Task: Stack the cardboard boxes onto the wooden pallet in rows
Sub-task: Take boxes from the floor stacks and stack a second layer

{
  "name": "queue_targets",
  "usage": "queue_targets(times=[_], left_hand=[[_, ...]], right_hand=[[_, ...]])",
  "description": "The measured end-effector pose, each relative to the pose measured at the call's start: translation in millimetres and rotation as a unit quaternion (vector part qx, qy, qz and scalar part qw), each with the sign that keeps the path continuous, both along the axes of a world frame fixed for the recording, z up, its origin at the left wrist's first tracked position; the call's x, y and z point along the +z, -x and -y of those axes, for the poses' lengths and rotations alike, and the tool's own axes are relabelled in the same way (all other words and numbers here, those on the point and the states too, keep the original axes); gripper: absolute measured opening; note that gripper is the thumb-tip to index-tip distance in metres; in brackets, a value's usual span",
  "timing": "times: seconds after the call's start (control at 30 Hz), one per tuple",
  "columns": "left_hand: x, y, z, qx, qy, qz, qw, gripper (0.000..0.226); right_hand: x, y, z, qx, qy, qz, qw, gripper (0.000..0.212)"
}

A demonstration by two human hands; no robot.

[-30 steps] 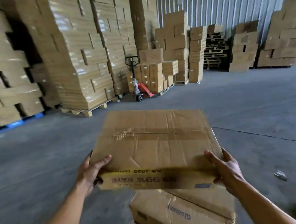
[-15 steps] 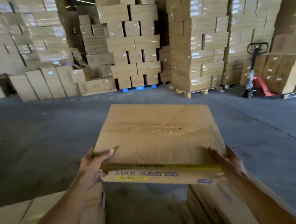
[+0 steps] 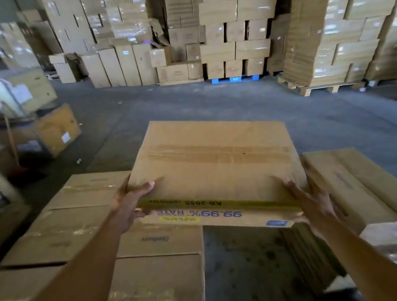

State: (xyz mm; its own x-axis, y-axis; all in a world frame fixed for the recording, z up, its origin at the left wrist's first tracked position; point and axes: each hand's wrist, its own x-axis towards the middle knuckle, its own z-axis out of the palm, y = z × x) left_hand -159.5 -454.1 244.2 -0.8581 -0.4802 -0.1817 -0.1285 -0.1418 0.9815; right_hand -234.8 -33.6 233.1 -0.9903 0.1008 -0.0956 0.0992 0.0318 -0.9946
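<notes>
I carry a flat brown cardboard box (image 3: 214, 163) in front of me, taped across its top, with a yellow stripe and upside-down blue "99.99% RATE" print on its near side. My left hand (image 3: 131, 203) grips its near left corner, thumb on top. My right hand (image 3: 311, 202) holds the near right corner, thumb up along the top edge and the other fingers beneath. Below on the left lies a row of stacked boxes (image 3: 99, 235). Another stack of boxes (image 3: 356, 183) stands on the right. The pallet under them is hidden.
A gap of grey concrete floor (image 3: 247, 262) runs between the two stacks. Tall wrapped box stacks (image 3: 340, 27) on a wooden pallet (image 3: 317, 88) and a blue pallet (image 3: 233, 79) line the back. Blurred cartons (image 3: 52, 130) crowd the left.
My view has swung left across the warehouse; the pallet jack has left the frame. The box stays in both hands and now hangs over the gap between the two low stacks.
</notes>
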Motion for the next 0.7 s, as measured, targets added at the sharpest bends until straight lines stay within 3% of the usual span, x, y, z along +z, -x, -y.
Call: queue_targets(times=[0.2, 0.3, 0.4, 0.53, 0.6, 0.7], left_hand=[[-9.8, -149.8, 68.5, 0.01, -0.009, 0.063, 0.998, 0.085], [-9.3, -196.8, 94.4, 0.007, -0.014, 0.064, 0.998, 0.078], [-9.2, -232.1, 113.2, 0.058, -0.028, 0.056, 0.996, 0.09], [-16.7, -274.9, 141.1, 0.102, -0.024, 0.06, 0.993, 0.085], [-22.0, -288.5, 162.7, 0.121, -0.011, 0.074, 0.99, 0.097], [-33.3, -300.1, 202.5, 0.117, 0.002, 0.091, 0.989, 0.095]], right_hand=[[-19.2, -129.2, 72.4, 0.012, -0.032, 0.069, 0.997, 0.064], [-23.7, -155.9, 100.4, 0.034, -0.041, 0.084, 0.995, 0.062], [-29.7, -165.0, 128.0, 0.071, -0.038, 0.055, 0.995, 0.037], [-38.1, -178.0, 170.6, 0.106, -0.043, 0.051, 0.992, 0.049], [-47.7, -191.3, 193.9, 0.107, -0.039, 0.057, 0.992, 0.058], [-58.4, -211.0, 236.5, 0.095, -0.048, 0.074, 0.992, 0.072]])
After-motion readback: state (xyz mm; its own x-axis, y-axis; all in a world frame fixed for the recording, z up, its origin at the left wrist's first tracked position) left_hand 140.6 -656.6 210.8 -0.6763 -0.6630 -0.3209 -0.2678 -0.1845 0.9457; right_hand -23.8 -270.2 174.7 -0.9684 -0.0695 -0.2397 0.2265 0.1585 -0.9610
